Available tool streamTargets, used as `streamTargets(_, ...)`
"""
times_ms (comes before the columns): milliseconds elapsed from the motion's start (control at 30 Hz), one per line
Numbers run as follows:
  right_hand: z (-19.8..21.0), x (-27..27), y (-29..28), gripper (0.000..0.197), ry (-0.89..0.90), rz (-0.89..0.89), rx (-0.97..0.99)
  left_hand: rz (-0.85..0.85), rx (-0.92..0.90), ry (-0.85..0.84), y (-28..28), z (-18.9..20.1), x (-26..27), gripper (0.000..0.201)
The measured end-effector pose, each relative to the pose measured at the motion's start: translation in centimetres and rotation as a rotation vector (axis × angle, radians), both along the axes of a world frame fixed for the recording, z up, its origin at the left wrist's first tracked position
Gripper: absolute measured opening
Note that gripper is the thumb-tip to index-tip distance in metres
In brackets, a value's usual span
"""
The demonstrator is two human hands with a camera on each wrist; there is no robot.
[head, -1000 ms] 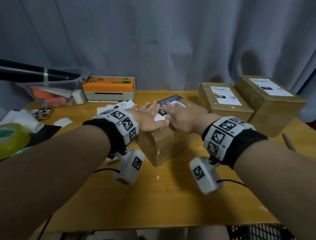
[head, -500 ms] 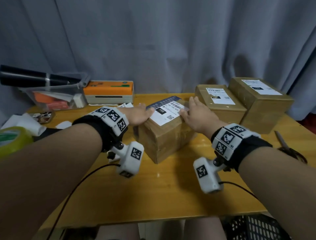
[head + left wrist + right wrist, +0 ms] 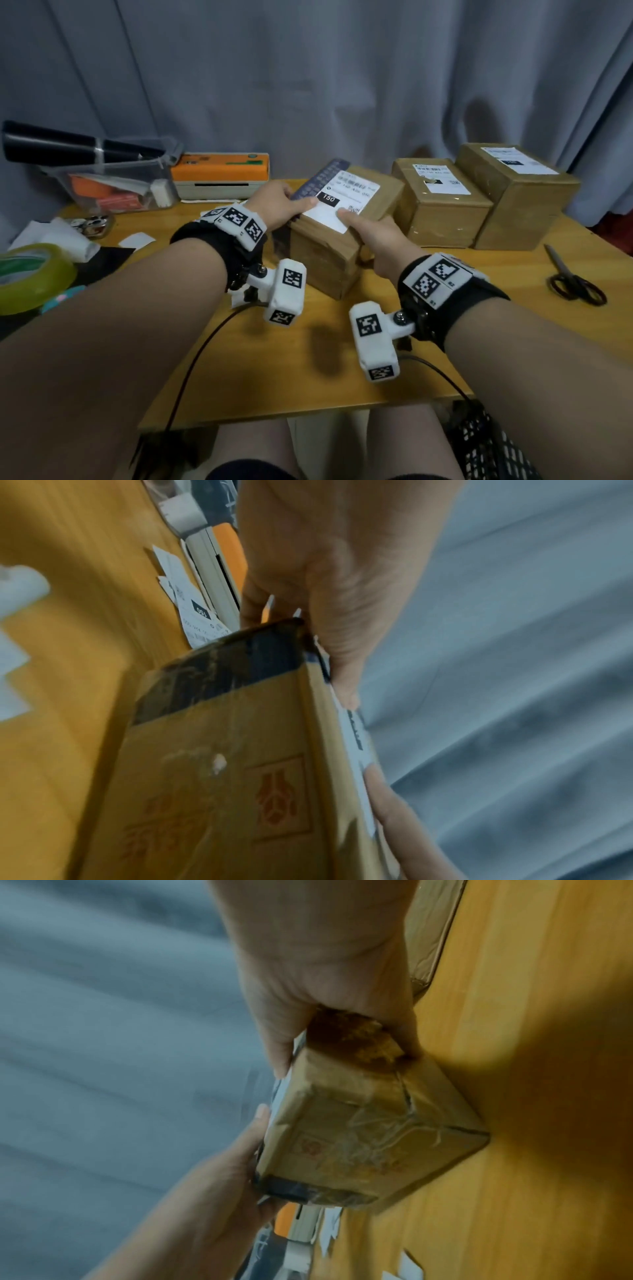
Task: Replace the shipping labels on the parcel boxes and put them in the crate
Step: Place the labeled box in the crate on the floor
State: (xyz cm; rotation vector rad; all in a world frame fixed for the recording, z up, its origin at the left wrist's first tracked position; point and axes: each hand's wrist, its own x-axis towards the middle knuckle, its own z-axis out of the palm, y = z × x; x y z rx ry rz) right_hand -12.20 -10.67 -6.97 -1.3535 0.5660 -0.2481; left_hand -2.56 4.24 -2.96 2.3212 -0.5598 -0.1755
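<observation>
A brown parcel box [image 3: 329,253] sits mid-table between my hands, with a white shipping label [image 3: 346,195] on its top and a dark strip along the top's left edge. My left hand [image 3: 286,205] grips its left end, thumb on the label's edge and fingers down the side [image 3: 329,593]. My right hand [image 3: 370,234] grips its near right corner, thumb on the label and fingers round the corner [image 3: 329,982]. The box [image 3: 369,1123] is tipped, its lower corner at the table. Below the table's right front edge shows a black crate [image 3: 486,448].
Two more labelled boxes [image 3: 442,205] [image 3: 517,198] stand close to the right. Scissors [image 3: 572,282] lie at the right edge. An orange label printer [image 3: 219,174], a clear bin [image 3: 113,186], loose labels [image 3: 195,615] and a tape roll [image 3: 30,274] fill the left.
My hands left the label, where they lay flat, slid out to the box's sides and took hold of it. The box now sits turned and tipped.
</observation>
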Motion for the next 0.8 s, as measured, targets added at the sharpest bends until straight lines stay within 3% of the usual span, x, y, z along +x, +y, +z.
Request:
streamTargets(133, 2.0, -0.7, 0.0, 0.076, -0.148, 0.032, -0.045, 0.045, -0.230, -0.084, 0.7, 2.0, -2.1, 0.035)
streamTargets(233, 4.2, -2.4, -0.2, 0.074, -0.265, 0.015, -0.109, 0.106, -0.252, -0.203, 0.4, 4.0, -3.8, 0.035)
streamTargets(367, 7.3, -7.6, -1.9, 0.042, -0.371, -0.017, -0.217, 0.037, -0.278, -0.226, -2.2, 6.4, -7.4, 0.057)
streamTargets(433, 8.4, -10.8, -3.8, 0.034, -0.370, -0.061, -0.271, -0.060, -0.344, -0.218, -5.0, 7.1, -9.7, 0.055)
streamTargets(533, 8.4, -15.2, -6.8, 0.038, -0.359, -0.164, -0.356, -0.160, -0.439, -0.140, -9.8, 6.9, -12.9, 0.049)
streamTargets(667, 6.5, -20.6, -10.4, 0.054, -0.301, -0.453, -0.487, -0.279, -0.467, -0.118, -15.6, 5.0, -17.7, 0.069)
streamTargets(800, 3.6, -26.5, -13.9, 0.075, -0.184, -0.672, -0.522, -0.441, -0.437, -0.111, -20.6, 2.4, -22.7, 0.052)
